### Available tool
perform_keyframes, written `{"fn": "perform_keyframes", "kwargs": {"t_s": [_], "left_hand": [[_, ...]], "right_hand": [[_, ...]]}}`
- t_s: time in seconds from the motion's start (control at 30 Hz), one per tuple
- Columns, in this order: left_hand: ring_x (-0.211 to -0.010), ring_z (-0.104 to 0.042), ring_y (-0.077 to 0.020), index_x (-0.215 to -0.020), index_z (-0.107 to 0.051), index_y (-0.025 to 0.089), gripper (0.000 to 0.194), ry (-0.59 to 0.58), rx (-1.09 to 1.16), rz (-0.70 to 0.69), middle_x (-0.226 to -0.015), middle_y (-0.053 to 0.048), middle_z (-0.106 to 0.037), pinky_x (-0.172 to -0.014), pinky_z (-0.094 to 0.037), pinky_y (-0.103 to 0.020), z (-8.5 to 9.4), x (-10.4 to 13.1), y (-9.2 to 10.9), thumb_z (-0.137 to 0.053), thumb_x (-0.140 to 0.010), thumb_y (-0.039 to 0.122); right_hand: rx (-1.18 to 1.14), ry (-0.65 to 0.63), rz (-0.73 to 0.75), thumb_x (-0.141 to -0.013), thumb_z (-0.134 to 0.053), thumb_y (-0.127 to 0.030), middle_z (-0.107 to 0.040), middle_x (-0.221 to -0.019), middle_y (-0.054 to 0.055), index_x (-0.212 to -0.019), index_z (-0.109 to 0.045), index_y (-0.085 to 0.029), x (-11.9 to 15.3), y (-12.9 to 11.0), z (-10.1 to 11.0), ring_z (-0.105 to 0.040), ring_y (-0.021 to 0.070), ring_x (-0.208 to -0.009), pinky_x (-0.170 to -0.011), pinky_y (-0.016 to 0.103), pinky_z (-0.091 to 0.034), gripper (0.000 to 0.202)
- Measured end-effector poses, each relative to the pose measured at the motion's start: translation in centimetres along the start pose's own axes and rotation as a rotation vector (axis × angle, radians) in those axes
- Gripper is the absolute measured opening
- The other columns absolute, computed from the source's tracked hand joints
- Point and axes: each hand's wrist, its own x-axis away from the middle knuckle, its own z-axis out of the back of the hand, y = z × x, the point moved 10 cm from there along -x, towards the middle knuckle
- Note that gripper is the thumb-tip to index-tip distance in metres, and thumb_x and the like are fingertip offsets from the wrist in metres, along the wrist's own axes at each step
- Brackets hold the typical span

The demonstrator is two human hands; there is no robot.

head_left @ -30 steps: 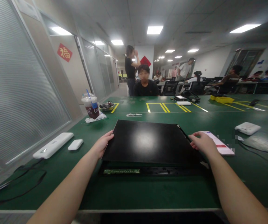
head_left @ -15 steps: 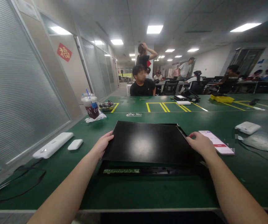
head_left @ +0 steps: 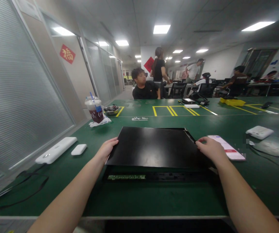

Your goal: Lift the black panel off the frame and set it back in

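A thin black panel (head_left: 151,147) lies tilted over a black frame (head_left: 178,176) on the green table. Along the frame's near edge runs a green circuit strip (head_left: 126,177). My left hand (head_left: 108,149) grips the panel's left edge, its fingers partly hidden beneath. At the right edge, my right hand (head_left: 211,149) pinches the side of the panel near the frame's right rail. A phone (head_left: 228,148) with a lit screen lies just beyond my right hand.
On the green table (head_left: 154,200) are a white power bank (head_left: 56,150), a small white case (head_left: 79,149), a drink cup (head_left: 95,110), a metal bowl (head_left: 111,110), a white device (head_left: 259,132), a yellow tray (head_left: 232,102) and cables. People sit and stand beyond.
The panel's near edge sits slightly higher in view, and both hands still hold its sides. Behind the table, a standing person has turned and lowered an arm; the seated person has leaned left.
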Motion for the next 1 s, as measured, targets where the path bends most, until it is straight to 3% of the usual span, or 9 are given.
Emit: {"fn": "perform_keyframes", "kwargs": {"t_s": [0.33, 1.0], "left_hand": [[-0.067, -0.076, -0.0232, -0.136, -0.059, 0.01, 0.052, -0.04, -0.002, -0.023, -0.085, -0.013, -0.079, -0.058, -0.06, -0.029, -1.2, 1.0, 0.4, -0.051, -0.086, 0.0], [-0.065, -0.074, -0.0208, -0.127, -0.066, 0.01, 0.045, -0.013, -0.063, -0.056, -0.082, -0.011, -0.079, -0.06, -0.058, -0.027, -1.0, 0.7, 0.2, -0.052, -0.086, 0.0]], "right_hand": [[0.005, -0.047, -0.001, -0.083, -0.048, -0.045, -0.074, -0.09, 0.009, -0.1, -0.07, -0.022, 0.0, 0.1, -0.6, -0.069, 0.0265, -0.081, -0.069, 0.036, -0.046, 0.036], [0.022, -0.023, 0.01, -0.083, -0.049, -0.045, -0.074, -0.082, 0.01, -0.098, -0.071, -0.022, 0.1, -0.2, -0.2, -0.069, 0.0286, -0.082, -0.07, 0.038, -0.047, 0.035]]}}
